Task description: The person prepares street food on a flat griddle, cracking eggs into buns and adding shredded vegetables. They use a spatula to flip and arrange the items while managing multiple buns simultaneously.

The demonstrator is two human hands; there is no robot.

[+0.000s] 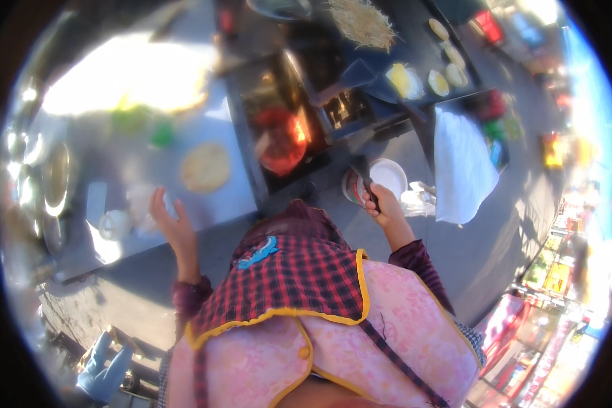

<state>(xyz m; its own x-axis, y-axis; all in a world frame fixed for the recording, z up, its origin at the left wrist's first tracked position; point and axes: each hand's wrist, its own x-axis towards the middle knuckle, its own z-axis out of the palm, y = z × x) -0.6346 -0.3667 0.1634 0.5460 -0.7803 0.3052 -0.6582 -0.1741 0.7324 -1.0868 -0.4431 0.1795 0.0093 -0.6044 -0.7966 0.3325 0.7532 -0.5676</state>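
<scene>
My right hand (385, 201) grips the handle of a dark spatula-like tool (363, 171), its far end blurred against the griddle's front. My left hand (173, 219) holds nothing, fingers apart, above the front part of a pale work table (237, 196). Just beyond that hand lies a round flat piece of dough or flatbread (205, 167). On the dark griddle (413, 33) at the upper right are a fried egg (407, 80), several small oval pieces (438, 82) and a heap of pale shreds (362, 23).
A red rounded object (281, 145) sits in a metal-sided bay between table and griddle. Below the griddle stands a white bucket (389, 177). A white cloth (461, 166) hangs at the right. A white roll (115, 224) lies at the table's left.
</scene>
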